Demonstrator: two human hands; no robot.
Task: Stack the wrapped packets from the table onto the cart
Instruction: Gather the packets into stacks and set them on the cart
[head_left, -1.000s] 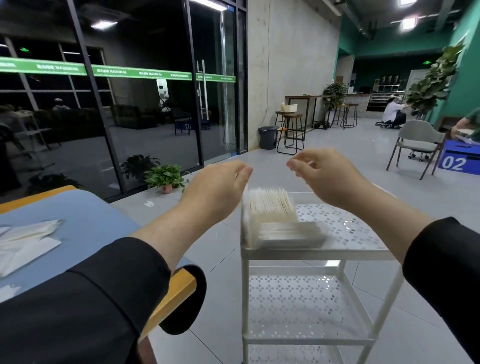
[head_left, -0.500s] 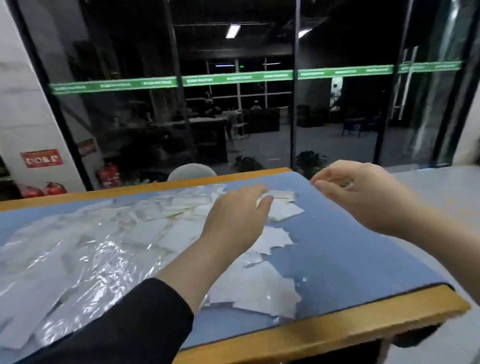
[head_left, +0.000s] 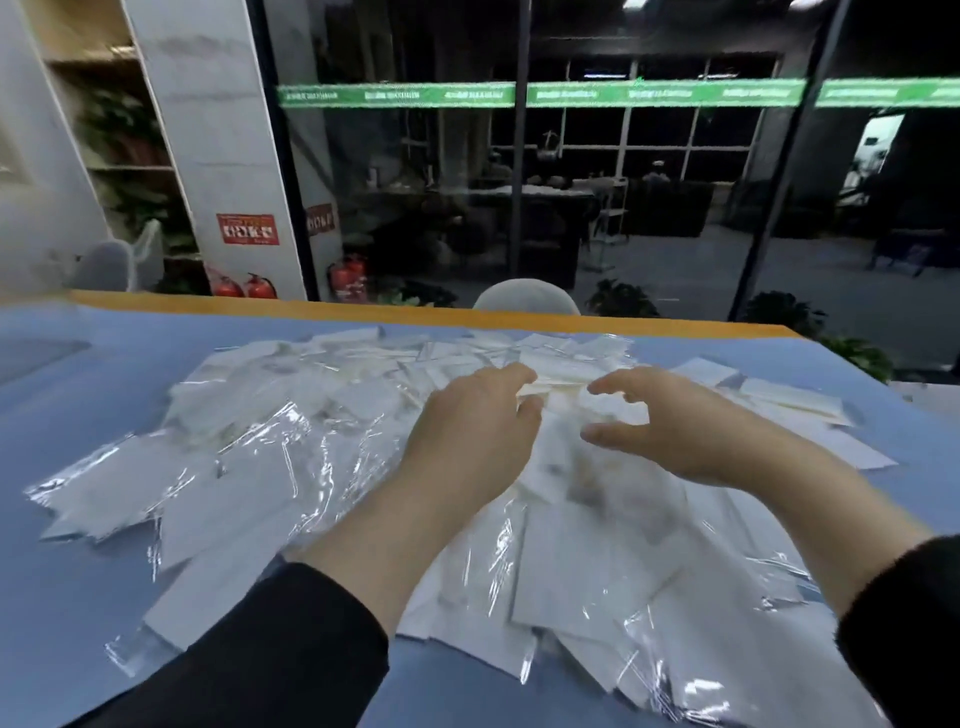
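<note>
Wide heap of white flat packets in clear crinkled plastic wrap, spread loose and overlapping on the blue table top with an orange-yellow edge band. Heap reaching from near the far edge band down to the near side of the table, thickest at the centre and the right.

Left hand over the middle of the heap, palm down, fingers curled at the tips and touching a packet at the far part of the heap. Cannot tell whether really pinching that packet or only resting on it. Right hand just right of the left hand, above the heap, thumb and fingers spread apart in a loose curve, holding nothing. Small gap between the two hands, a folded white packet lying there. Both forearms bare, black sleeves pulled up, at the near side of the heap.

Beyond the far edge band: rounded back of a pale grey chair, dark glass wall with a green stripe, red fire extinguishers at the foot of a white pillar to the left. Cart not in view.
</note>
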